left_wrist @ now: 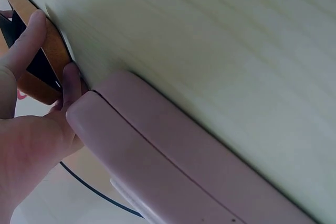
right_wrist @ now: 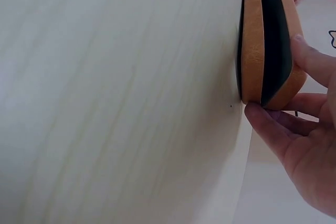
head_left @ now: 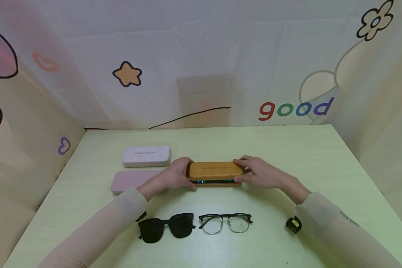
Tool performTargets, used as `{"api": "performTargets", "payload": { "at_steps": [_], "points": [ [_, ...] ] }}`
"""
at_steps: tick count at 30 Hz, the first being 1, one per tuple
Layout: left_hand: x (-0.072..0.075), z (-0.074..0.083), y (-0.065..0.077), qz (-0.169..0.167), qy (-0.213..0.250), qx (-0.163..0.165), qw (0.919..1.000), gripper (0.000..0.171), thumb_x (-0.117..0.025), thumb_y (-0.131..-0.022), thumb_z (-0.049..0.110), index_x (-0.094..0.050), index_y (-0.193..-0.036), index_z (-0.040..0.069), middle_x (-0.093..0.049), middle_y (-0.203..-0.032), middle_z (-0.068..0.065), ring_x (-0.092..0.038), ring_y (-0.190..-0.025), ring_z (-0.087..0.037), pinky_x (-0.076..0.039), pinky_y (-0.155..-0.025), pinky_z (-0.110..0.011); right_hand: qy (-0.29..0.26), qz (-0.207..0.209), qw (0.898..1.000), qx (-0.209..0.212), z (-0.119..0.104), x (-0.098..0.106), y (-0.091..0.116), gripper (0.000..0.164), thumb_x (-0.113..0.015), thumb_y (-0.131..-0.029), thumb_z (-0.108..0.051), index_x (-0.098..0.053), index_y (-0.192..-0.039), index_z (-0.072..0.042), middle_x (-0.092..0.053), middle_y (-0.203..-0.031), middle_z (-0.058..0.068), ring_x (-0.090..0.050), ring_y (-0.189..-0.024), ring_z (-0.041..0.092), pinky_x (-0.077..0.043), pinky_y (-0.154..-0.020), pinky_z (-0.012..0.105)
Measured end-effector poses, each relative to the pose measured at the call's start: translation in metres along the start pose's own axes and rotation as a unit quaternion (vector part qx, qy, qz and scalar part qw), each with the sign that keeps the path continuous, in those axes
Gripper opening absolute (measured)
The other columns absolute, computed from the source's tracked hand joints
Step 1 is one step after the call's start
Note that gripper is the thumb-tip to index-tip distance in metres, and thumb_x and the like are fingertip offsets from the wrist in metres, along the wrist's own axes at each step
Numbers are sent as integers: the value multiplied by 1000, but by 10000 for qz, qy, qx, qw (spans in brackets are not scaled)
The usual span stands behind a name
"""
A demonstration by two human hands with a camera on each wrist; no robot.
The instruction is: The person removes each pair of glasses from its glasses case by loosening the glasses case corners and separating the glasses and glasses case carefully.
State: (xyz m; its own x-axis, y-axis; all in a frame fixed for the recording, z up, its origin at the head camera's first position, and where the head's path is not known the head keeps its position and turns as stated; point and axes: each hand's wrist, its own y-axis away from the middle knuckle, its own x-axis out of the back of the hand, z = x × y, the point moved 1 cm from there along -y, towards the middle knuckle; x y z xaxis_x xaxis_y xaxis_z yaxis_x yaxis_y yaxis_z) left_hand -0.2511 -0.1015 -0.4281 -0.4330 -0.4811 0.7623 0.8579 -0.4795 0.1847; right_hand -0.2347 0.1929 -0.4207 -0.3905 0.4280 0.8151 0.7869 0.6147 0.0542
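An orange-brown glasses case (head_left: 216, 171) lies across the middle of the table, its lid partly raised. Dark lining shows in the gap, with blue-green glints in the head view. My left hand (head_left: 177, 174) grips the left end of the case, thumb at the front. At the other end, my right hand (head_left: 262, 172) holds the case between thumb and fingers. The right wrist view shows the right fingers (right_wrist: 314, 66) on the lid and at the corner by the hinge gap. What lies deeper inside the case is hidden.
Left of the case are a white glasses case (head_left: 146, 156) and a pink one (head_left: 130, 181), partly behind the left arm. Black sunglasses (head_left: 165, 227) and clear-lens glasses (head_left: 225, 223) lie in front. A small black object (head_left: 293, 225) sits by the right sleeve.
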Motion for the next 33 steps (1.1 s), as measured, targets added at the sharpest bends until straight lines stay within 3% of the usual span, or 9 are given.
{"api": "performTargets", "payload": {
  "at_steps": [11,21,33],
  "points": [
    [2,0,-1,-15,26,-71,10000,74,-93,-60,16,-53,-119,-1,-56,-101,-3,-52,-87,-19,-43,-80,-32,-1,-66,9999,-75,-1,5,-2,68,-59,-93,-48,-47,-139,0,-56,-122,9,-56,-102,22,-48,-86,39],
    [1,0,-1,-62,-208,-38,9998,65,-93,-62,23,-52,-109,3,-53,-90,-5,-50,-80,-21,-42,-69,-32,-887,56,9934,-729,6,6,-6,57,-45,-98,-51,-56,-129,-4,-58,-115,7,-51,-100,25,-45,-84,38],
    [2,1,-2,-172,-134,-142,9997,63,-92,-63,22,-55,-111,5,-54,-84,-4,-50,-77,-20,-41,-65,-31,-1246,-185,9882,-867,2,11,-15,53,-39,-101,-49,-55,-126,-5,-57,-108,10,-53,-96,28,-43,-84,41]
  ]
}}
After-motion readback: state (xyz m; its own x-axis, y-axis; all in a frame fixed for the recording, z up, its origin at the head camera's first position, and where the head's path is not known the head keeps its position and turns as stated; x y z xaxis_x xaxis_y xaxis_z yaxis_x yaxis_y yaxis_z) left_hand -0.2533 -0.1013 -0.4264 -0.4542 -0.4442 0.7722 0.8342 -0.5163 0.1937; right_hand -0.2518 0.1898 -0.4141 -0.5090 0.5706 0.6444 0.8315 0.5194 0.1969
